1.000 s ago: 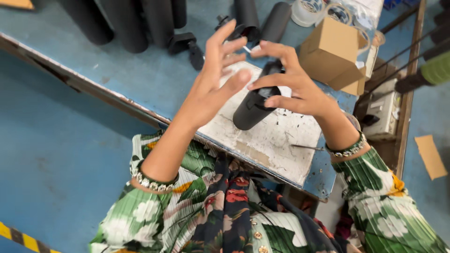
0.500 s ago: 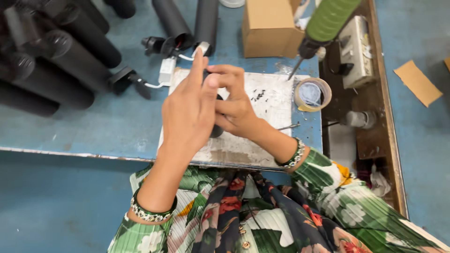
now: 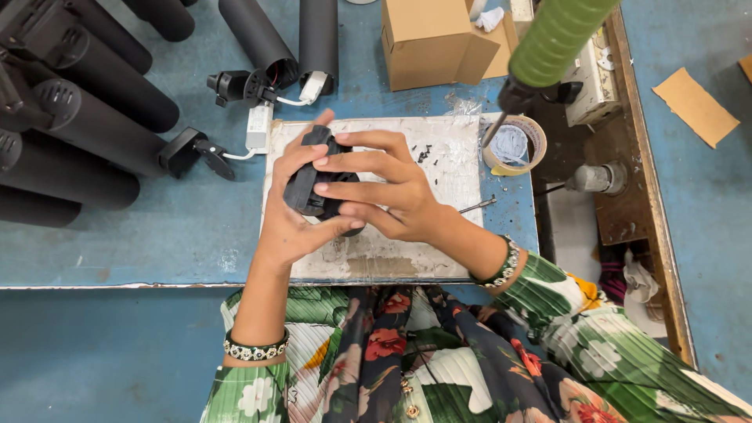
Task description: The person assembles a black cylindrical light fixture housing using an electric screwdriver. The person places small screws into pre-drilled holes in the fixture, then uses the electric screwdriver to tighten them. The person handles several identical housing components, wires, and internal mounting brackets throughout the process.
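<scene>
Nearest, the left hand (image 3: 286,223) and the right hand (image 3: 384,196) together grip a small black part (image 3: 313,184), held just above the white board (image 3: 407,243) on the blue table (image 3: 117,235). The left fingers wrap it from below; the right fingers press on its side. Beyond the board lie black tubes (image 3: 102,117), a tape roll (image 3: 513,145) and a cardboard box (image 3: 427,39). A green-handled tool (image 3: 548,43) hangs over the tape.
</scene>
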